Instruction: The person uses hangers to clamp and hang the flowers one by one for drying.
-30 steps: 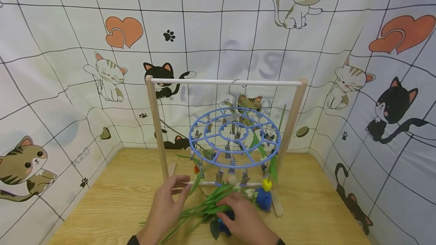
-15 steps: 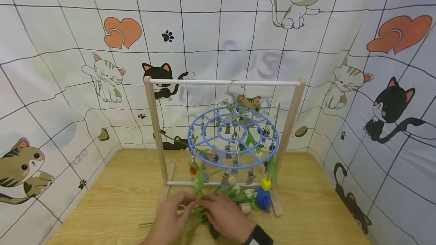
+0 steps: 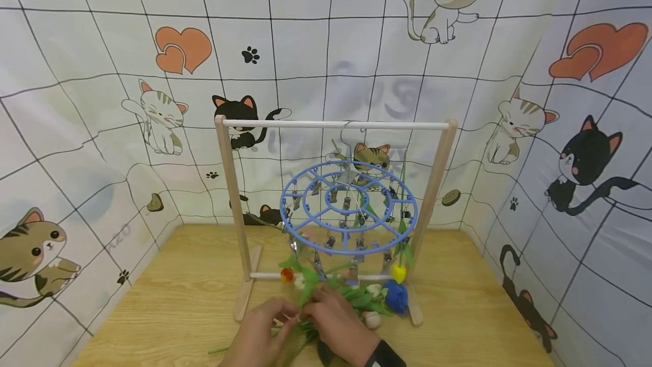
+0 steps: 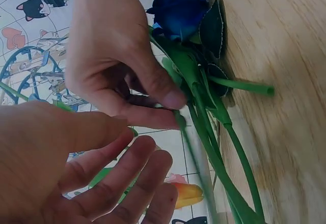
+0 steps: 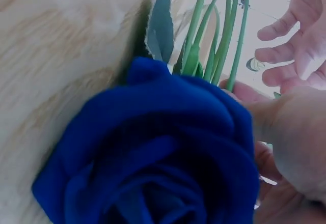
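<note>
Both hands meet over a loose pile of artificial flowers on the table. My right hand (image 3: 336, 319) pinches a thin green flower stem (image 4: 192, 152) between thumb and forefinger. My left hand (image 3: 262, 330) is just to its left, thumb and forefinger tips together on a bit of green stem; its other fingers are spread, as the left wrist view shows. Close beneath the right hand lies a blue rose (image 4: 181, 11), large in the right wrist view. A green leaf (image 3: 308, 283) rises above the hands, with a white bloom (image 3: 299, 281) and an orange tulip (image 3: 287, 274) beside it.
A blue round clip hanger (image 3: 346, 251) hangs from a wooden rack (image 3: 231, 197) behind the hands. A yellow tulip (image 3: 399, 273) hangs head down at its right. Another blue rose (image 3: 395, 297) and a pale bloom (image 3: 372, 319) lie right of the hands.
The right hand has moved left and up to meet the left hand, which has shifted slightly right. Leaves and stems moved with them, and the hanger's clips have shifted around.
</note>
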Demonstrator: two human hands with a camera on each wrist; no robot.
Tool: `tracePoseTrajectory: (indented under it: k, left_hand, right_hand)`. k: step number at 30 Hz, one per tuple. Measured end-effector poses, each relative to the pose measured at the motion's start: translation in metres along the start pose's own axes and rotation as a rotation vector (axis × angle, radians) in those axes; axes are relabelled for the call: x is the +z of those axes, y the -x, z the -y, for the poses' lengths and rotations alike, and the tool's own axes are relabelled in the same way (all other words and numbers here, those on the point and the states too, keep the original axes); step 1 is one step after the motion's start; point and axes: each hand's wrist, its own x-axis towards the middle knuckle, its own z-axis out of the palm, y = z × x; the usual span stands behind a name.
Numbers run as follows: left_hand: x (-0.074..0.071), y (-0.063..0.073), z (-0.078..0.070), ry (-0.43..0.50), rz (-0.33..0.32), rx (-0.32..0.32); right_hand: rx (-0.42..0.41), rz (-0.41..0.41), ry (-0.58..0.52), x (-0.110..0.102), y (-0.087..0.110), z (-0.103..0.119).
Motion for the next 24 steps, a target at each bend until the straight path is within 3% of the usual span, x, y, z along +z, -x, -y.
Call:
tracePoseTrajectory:
  k: [6,10,14,20,24]
  left_hand:
    - [-0.002,0.001,-0.001,-0.023,0.010,-0.011]
    - [-0.005,0.000,-0.002,-0.030,0.034,-0.051]
    - [-0.009,0.000,-0.002,-0.022,0.054,-0.069]
    - [-0.011,0.002,-0.001,0.003,0.054,-0.006]
    - [-0.009,0.003,-0.001,0.031,0.010,0.073]
  right_hand:
    - [-0.025,-0.082,-0.054,-0.009,0.010,-0.001]
    - [-0.016,-0.139,-0.094,-0.013,0.019,-0.002]
    - [0.003,-0.183,-0.068,-0.020,0.025,-0.001]
    - [0.003,-0.217,-0.012,-0.032,0.033,0.001]
    - [-0.009,-0.263,0.048,-0.037,0.039,0.002]
